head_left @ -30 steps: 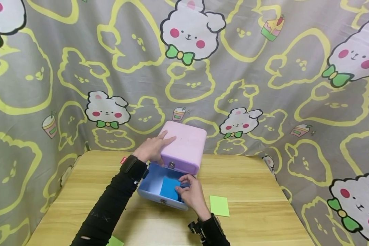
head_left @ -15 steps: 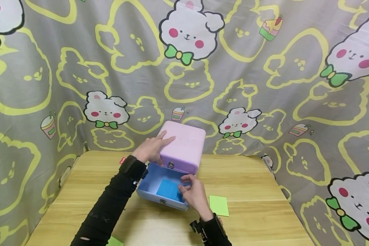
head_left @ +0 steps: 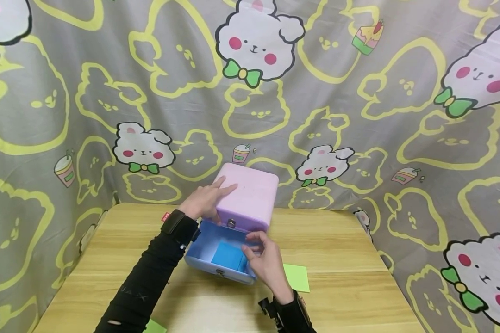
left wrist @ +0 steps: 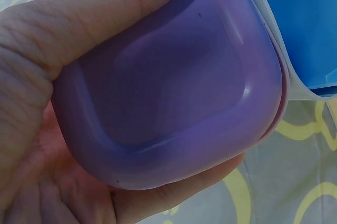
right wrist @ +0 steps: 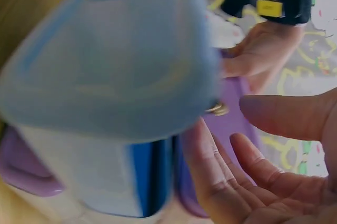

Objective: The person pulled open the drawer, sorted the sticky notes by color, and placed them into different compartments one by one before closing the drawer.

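A small drawer box with a pink top and purple front [head_left: 246, 196] stands at the back of the table. My left hand [head_left: 204, 201] grips its left side, fingers spread on the top and thumb at the front; the left wrist view shows the thumb across the purple front [left wrist: 174, 87]. Below it, a light blue drawer [head_left: 200, 264] is pulled out. Blue square paper [head_left: 228, 255] lies inside, toward the right. Over the drawer's right end is my right hand [head_left: 267, 261], fingers loosely bent and apart. In the right wrist view, nothing is between its fingers, close beside the drawer [right wrist: 116, 77].
A light green paper square [head_left: 296, 277] lies on the wooden table [head_left: 337, 259] to the right, partly behind the right hand. Another green piece [head_left: 155, 326] shows at the front edge by the left sleeve. A small red tag [head_left: 165, 216] is near the left wrist. Patterned curtain surrounds the table.
The blue paper has sunk lower into the drawer and left the right hand's fingers. The right hand has drawn back slightly to the right. The left hand keeps its hold.
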`<state>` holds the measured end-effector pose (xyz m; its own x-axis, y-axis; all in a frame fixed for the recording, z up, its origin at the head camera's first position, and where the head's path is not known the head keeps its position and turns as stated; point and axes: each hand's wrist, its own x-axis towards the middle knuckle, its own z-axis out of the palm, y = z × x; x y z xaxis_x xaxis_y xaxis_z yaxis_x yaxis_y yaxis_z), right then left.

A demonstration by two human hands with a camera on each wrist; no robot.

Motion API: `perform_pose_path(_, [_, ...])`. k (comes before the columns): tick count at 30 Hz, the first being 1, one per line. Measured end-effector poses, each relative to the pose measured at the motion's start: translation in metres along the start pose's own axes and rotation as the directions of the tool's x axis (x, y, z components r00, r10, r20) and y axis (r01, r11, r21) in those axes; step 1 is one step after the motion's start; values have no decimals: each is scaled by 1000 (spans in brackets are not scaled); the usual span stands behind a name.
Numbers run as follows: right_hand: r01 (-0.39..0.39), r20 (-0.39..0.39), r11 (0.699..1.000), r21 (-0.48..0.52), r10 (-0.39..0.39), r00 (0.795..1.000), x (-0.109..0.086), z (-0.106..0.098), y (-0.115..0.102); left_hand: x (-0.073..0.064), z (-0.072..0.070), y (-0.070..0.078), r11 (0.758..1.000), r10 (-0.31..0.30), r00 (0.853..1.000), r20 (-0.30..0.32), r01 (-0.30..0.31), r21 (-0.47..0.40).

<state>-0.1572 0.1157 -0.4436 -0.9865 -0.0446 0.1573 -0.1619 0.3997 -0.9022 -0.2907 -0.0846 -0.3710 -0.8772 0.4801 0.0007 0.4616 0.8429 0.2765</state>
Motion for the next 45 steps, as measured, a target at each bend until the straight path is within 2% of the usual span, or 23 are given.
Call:
perform_pose_path(4, [98,-5,995,21,-98,995,-10,0,-15,0,0,1,1000,-5,1000,0,5,4])
perform_pose_path(7, [152,18,988,32,-152,988,-20,4,-22,0,0,1,1000,-7,1000,-2,7,1])
perform_pose_path(12, [203,124,978,49,-207,970,-38,13,-26,0,0,1,1000,-1,1000,-2,1,-3])
perform_pose_path(17, [205,250,977,64,-214,944,-51,26,-23,0,0,1,1000,-9,1000,2,9,-10])
perform_pose_path(20, [177,311,983,52,-185,932,-57,33,-18,-1,0,1,1000,-13,1000,6,14,-17])
perform_pose_path(25, [53,424,999,10,-53,904,-62,37,-7,-2,0,3,999,-17,1000,15,17,-29])
perform_pose_path(28, [23,453,999,-42,-2,892,-64,40,2,-2,0,3,999,-18,1000,17,18,-33])
perform_pose_path(33, [37,446,986,-162,40,894,-66,44,14,-2,0,3,999,-15,1000,16,16,-29])
perform_pose_path(39, [99,429,940,-328,55,901,-65,48,23,-2,0,2,999,-16,1000,15,16,-33])
perform_pose_path(45, [138,430,930,-340,23,902,-59,48,26,-2,0,2,999,-15,1000,7,15,-29])
